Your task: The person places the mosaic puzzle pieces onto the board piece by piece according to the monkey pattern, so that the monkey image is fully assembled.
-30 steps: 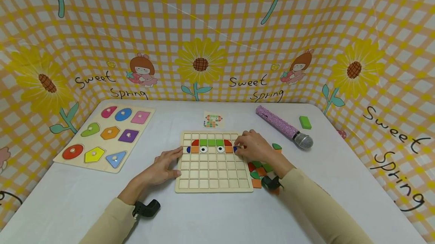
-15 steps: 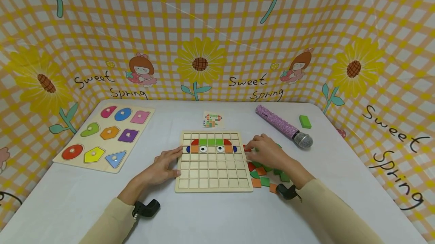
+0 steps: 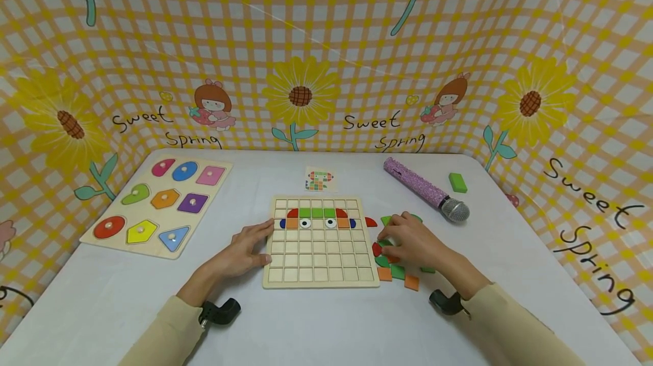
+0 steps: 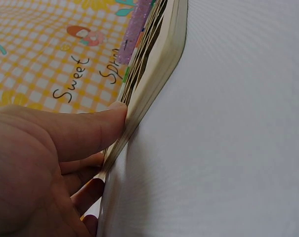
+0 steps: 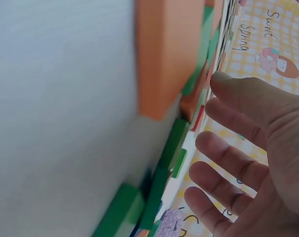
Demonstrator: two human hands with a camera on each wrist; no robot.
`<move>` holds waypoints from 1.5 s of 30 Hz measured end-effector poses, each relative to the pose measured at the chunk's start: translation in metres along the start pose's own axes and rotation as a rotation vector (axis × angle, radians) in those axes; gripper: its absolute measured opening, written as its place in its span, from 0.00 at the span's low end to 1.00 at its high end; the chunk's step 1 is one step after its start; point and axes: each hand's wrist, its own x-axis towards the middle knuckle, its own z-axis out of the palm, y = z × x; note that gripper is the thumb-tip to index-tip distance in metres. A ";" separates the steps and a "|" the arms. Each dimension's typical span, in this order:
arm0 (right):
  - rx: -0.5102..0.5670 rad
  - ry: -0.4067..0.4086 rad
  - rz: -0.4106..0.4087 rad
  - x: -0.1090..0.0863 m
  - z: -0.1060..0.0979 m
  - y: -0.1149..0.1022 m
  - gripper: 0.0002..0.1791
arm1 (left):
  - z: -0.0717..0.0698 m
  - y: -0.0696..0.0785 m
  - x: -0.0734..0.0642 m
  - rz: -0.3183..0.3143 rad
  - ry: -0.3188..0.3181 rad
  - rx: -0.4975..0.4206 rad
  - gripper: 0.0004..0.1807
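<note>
My left hand [image 3: 242, 250] rests against the left edge of a wooden grid board [image 3: 320, 259]; in the left wrist view its thumb [image 4: 97, 129] touches the board's rim. Green, red, orange, blue and eye-printed tiles fill part of the board's upper rows. Right of the board, my right hand [image 3: 414, 246] is over a loose pile of coloured tiles, its fingers bent and partly hiding them. The right wrist view shows no tile between its thumb and fingers, with an orange tile [image 5: 171, 59] near the camera. A red tile [image 3: 371, 222] lies beside the board's right edge.
A picture card [image 3: 320, 179] lies behind the board. Farther right are a glittery purple microphone [image 3: 415, 183] and a green block [image 3: 458, 183]. A knobbed shape puzzle [image 3: 186, 224] lies at the left. Patterned cloth [image 3: 326, 37] surrounds the table's back and sides.
My right hand has drawn back from the board's right edge to the pile, moving right and nearer. The red tile beside the board is now uncovered. My left hand keeps its place.
</note>
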 end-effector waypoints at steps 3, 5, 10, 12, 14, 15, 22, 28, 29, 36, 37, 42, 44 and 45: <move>0.003 0.009 -0.002 -0.003 0.001 0.002 0.11 | -0.001 0.001 0.000 0.002 -0.002 -0.003 0.38; 0.009 0.015 -0.009 -0.004 0.002 0.002 0.11 | -0.001 0.001 0.000 0.003 -0.005 -0.003 0.38; 0.009 0.003 -0.012 -0.002 0.002 0.002 0.11 | -0.002 0.001 -0.001 0.017 -0.009 -0.003 0.38; 0.004 -0.002 -0.017 0.000 0.003 0.001 0.11 | -0.002 0.001 -0.001 0.023 -0.010 -0.001 0.38; 0.005 0.002 -0.034 0.000 0.003 0.000 0.10 | -0.002 0.001 -0.001 0.024 -0.010 0.003 0.38; 0.004 0.003 -0.041 0.001 0.004 0.000 0.10 | -0.002 0.001 -0.001 0.026 -0.009 0.006 0.38; 0.014 -0.024 -0.054 0.002 0.005 -0.001 0.12 | -0.002 0.000 0.000 0.027 -0.012 0.010 0.38; 0.044 -0.065 -0.026 0.002 0.003 -0.002 0.16 | -0.003 0.001 0.000 0.026 -0.016 0.004 0.38; 0.048 -0.067 -0.022 0.002 0.003 -0.002 0.16 | -0.003 0.001 0.000 0.027 -0.015 0.004 0.38; 0.048 -0.060 -0.005 0.003 0.003 -0.003 0.18 | -0.003 0.000 0.000 0.030 -0.012 0.006 0.38; 0.045 -0.060 -0.002 0.003 0.003 -0.004 0.18 | -0.003 0.001 0.000 0.028 -0.014 0.004 0.38; 0.017 -0.055 0.012 0.004 0.004 -0.005 0.18 | -0.002 0.000 -0.001 0.021 -0.014 -0.003 0.38; 0.006 -0.046 0.007 0.004 0.005 -0.006 0.18 | -0.002 0.000 -0.001 0.024 -0.010 -0.002 0.38; 0.000 -0.041 0.005 0.004 0.005 -0.006 0.18 | -0.002 0.000 -0.001 0.026 -0.009 -0.003 0.38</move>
